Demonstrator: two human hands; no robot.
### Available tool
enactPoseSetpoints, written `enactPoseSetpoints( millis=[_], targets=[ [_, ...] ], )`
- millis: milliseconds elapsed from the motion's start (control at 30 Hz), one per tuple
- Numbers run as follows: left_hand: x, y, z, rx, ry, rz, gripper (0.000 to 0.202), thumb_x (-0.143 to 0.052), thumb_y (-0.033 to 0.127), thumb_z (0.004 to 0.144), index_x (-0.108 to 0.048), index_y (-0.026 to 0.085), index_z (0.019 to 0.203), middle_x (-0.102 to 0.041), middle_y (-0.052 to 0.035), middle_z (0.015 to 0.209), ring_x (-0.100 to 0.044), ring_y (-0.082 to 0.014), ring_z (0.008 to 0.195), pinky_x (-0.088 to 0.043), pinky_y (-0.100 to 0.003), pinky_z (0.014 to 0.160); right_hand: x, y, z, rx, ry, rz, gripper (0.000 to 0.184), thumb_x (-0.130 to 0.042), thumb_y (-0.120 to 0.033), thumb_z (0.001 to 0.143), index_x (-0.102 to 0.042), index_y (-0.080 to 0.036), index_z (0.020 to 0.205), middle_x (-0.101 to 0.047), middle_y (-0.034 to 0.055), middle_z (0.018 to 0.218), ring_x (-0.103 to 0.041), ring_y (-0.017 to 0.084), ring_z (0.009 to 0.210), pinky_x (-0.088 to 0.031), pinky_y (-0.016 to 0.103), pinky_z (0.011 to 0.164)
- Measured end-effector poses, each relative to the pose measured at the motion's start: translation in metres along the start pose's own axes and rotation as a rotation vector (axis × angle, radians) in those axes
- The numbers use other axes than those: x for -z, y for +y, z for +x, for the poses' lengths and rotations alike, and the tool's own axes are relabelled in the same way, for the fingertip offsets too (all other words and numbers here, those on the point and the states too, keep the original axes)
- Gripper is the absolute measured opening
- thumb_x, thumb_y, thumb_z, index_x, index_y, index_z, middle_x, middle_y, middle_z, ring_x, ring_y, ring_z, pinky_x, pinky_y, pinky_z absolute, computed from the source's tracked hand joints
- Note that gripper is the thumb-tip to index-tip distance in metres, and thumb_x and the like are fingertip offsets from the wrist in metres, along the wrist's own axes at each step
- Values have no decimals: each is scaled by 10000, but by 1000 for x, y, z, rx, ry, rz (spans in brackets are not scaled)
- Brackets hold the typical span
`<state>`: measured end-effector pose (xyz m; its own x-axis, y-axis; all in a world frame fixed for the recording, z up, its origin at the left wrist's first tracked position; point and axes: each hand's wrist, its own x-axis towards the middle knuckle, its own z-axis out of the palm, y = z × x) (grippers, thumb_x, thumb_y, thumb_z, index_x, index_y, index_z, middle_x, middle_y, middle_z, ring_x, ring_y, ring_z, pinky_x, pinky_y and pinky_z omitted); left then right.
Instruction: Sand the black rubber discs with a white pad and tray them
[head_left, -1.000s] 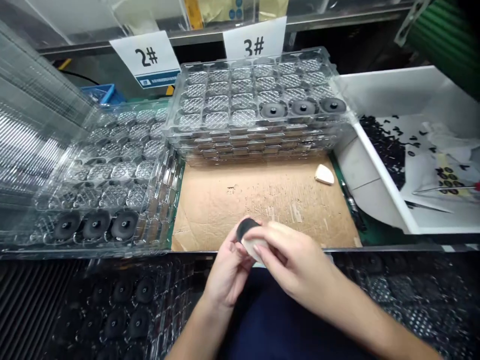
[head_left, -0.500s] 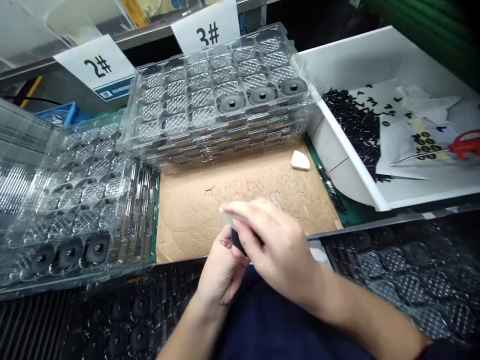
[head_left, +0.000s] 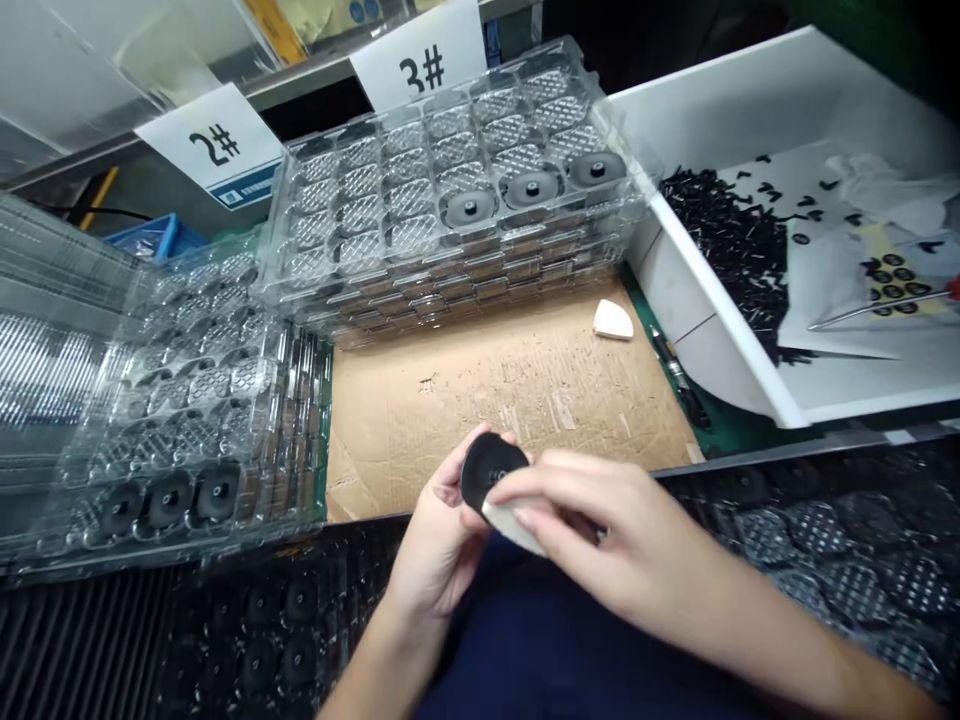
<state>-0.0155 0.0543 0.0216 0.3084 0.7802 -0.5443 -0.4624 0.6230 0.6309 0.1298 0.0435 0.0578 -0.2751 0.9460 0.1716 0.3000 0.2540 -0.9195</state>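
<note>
My left hand (head_left: 442, 535) grips a black rounded disc (head_left: 487, 470) by its edge, with its flat face up and faint lettering on it. In my right hand (head_left: 600, 510), thumb and fingers pinch a thin white pad (head_left: 517, 527), whose edge lies against the lower part of the disc. Both hands are over the near edge of the cardboard sheet (head_left: 390, 420). A second, wedge-shaped white pad (head_left: 613, 320) rests on the cardboard towards the right.
A stack of clear trays (head_left: 450, 235) stands behind the cardboard, three dark round parts in its front row. More trays (head_left: 202, 400) are stacked left. At right, a white bin (head_left: 750, 350) holds many small black pieces (head_left: 720, 240); a pen (head_left: 679, 375) lies beside it.
My right hand has drawn back to the right and down with the white pad, uncovering the disc's face. The left hand still holds the disc. The view has shifted slightly.
</note>
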Motion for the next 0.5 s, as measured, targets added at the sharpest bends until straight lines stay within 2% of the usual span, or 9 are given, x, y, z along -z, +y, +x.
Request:
enactPoseSetpoints(
  millis=[67, 133, 167, 233, 300, 333, 367, 433, 500],
  targets=[
    [0, -3, 0, -9, -30, 10, 648, -872, 319, 511, -646, 214, 1109, -702, -34, 987, -649, -198, 933, -511, -252, 845, -1, 0, 6, 19, 102, -100, 195, -488, -114, 905, -658, -183, 971, -650, 14, 884, -612, 123, 789, -504, 230, 746],
    [0, -5, -2, -7, -88, 14, 599, -859, 360, 524, -664, 195, 1067, -704, -31, 919, -647, -203, 926, -500, -274, 883, -3, -2, 10, 101, 219, -149, 215, -453, -127, 927, -636, -145, 1039, -645, 49, 916, -603, 147, 832, -500, 274, 790],
    [1, -5, -3, 0, -116, 4, 561, -853, 358, 537, -672, 203, 1045, -705, -30, 926, -646, -202, 932, -497, -278, 894, -3, -3, 10, 138, 220, -128, 221, -446, -125, 933, -621, -132, 1068, -643, 58, 937, -600, 151, 853, -496, 279, 804],
    [4, -3, -7, 23, -142, -38, 510, -851, 318, 554, -680, 244, 1029, -705, -16, 1000, -648, -183, 950, -503, -248, 880, -1, -5, 1, 143, 79, -36, 211, -474, -105, 924, -612, -148, 1078, -647, 39, 959, -598, 131, 866, -492, 241, 796],
    [8, 0, -10, 39, -144, -92, 562, -868, 309, 511, -680, 281, 1040, -699, 0, 1065, -653, -175, 959, -514, -222, 852, 5, -8, -11, 58, -63, -12, 208, -513, -82, 901, -624, -188, 1042, -648, -3, 922, -602, 100, 818, -486, 186, 720],
    [8, 1, -11, 44, -145, -114, 590, -878, 307, 481, -683, 284, 1038, -700, 2, 1071, -657, -175, 958, -519, -212, 840, 8, -10, -16, 13, -85, -54, 205, -521, -80, 895, -631, -199, 1020, -642, -15, 870, -600, 92, 766, -477, 179, 661],
    [8, 1, -11, 45, -142, -132, 596, -886, 292, 464, -690, 276, 1026, -705, 2, 1061, -660, -171, 954, -520, -199, 831, 10, -12, -19, -17, -76, -126, 197, -519, -86, 894, -634, -200, 1007, -629, -17, 815, -591, 95, 711, -464, 190, 612],
    [7, 1, -12, 52, -134, -172, 569, -888, 243, 481, -693, 268, 1015, -710, 7, 1042, -657, -153, 962, -514, -174, 828, 11, -16, -17, -5, 24, -323, 185, -482, -120, 916, -636, -175, 1003, -612, 7, 758, -565, 125, 656, -440, 247, 584],
    [6, 1, -13, 82, -118, -216, 536, -862, 211, 552, -674, 272, 1050, -709, 13, 1034, -645, -142, 991, -507, -170, 843, 7, -16, -6, 133, 109, -486, 242, -404, -162, 960, -645, -151, 985, -613, 38, 749, -538, 160, 663, -407, 305, 604]
  ],
)
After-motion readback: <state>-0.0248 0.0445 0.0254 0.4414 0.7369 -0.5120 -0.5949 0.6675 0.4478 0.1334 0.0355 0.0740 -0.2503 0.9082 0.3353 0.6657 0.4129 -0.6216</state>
